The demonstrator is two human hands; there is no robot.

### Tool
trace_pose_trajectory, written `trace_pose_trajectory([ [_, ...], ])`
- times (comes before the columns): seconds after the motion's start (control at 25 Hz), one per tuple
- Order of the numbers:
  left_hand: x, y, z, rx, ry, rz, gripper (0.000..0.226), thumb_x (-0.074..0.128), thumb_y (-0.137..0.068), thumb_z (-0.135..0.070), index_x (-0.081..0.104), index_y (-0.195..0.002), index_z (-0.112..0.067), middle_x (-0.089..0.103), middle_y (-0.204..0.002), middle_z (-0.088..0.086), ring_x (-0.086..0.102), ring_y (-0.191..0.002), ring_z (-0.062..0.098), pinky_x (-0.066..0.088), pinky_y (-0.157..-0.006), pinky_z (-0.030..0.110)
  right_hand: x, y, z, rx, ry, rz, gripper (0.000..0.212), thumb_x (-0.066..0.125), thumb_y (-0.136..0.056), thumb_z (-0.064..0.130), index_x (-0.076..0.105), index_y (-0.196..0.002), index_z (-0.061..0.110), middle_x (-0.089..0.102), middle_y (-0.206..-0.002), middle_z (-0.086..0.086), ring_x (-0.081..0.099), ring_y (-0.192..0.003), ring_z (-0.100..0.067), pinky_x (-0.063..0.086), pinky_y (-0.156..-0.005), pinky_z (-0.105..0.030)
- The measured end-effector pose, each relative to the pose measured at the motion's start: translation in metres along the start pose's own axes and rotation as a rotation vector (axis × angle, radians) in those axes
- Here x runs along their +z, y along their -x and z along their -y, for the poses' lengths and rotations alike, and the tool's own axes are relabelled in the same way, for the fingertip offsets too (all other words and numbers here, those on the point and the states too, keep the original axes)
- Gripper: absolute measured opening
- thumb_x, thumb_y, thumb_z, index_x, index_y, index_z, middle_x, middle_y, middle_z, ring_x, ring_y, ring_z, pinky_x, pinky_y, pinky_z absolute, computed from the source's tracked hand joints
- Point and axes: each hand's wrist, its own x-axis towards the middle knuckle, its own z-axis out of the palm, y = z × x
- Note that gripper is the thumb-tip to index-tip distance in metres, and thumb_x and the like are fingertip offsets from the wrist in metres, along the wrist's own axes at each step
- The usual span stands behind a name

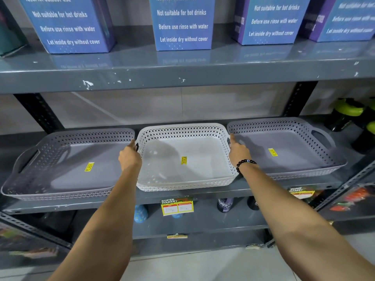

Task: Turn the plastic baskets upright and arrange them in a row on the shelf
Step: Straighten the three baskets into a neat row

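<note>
Three perforated plastic baskets stand upright in a row on the grey middle shelf [203, 196]. A white basket [194, 173] is in the centre, with a lilac-grey basket [67, 159] to its left and another lilac-grey basket [292, 165] to its right. Each has a yellow sticker on its floor. My left hand [129, 157] grips the white basket's left handle. My right hand [238, 151], with a black bead bracelet on the wrist, grips its right handle. The fingers curl over the rims and are partly hidden.
Blue printed boxes [182, 25] line the upper shelf right above. Black bottles with green lids [349, 112] stand at the far right of the basket shelf. A price tag [176, 206] hangs on the shelf's front edge. Bottles and packets fill the lower shelves.
</note>
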Motion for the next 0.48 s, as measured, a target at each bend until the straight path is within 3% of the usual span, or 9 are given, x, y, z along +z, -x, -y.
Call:
trace_pose_trajectory([
  [0.2,-0.0008,0.0029,0.0009,0.008,0.011,-0.002,0.052,0.029,-0.097,0.005,0.045,-0.141,-0.017,0.06,-0.128,0.023,0.057,-0.111,0.041,0.047,-0.096,0.044,-0.0036,0.0049,-0.0002,0.009,0.007,0.02,0.068,0.033,-0.093,-0.006,0.005,-0.151,0.015,0.06,-0.114,-0.029,0.061,-0.095,-0.034,0.052,-0.084,-0.039],
  [0.48,-0.0013,0.0043,0.0027,0.042,-0.029,-0.004,0.048,0.031,-0.099,0.002,0.046,-0.141,-0.017,0.06,-0.126,0.027,0.057,-0.109,0.044,0.047,-0.094,0.046,-0.0033,0.0076,-0.0002,0.014,0.008,0.011,0.066,0.034,-0.094,-0.005,0.007,-0.151,0.016,0.06,-0.116,-0.029,0.061,-0.104,-0.037,0.051,-0.086,-0.039],
])
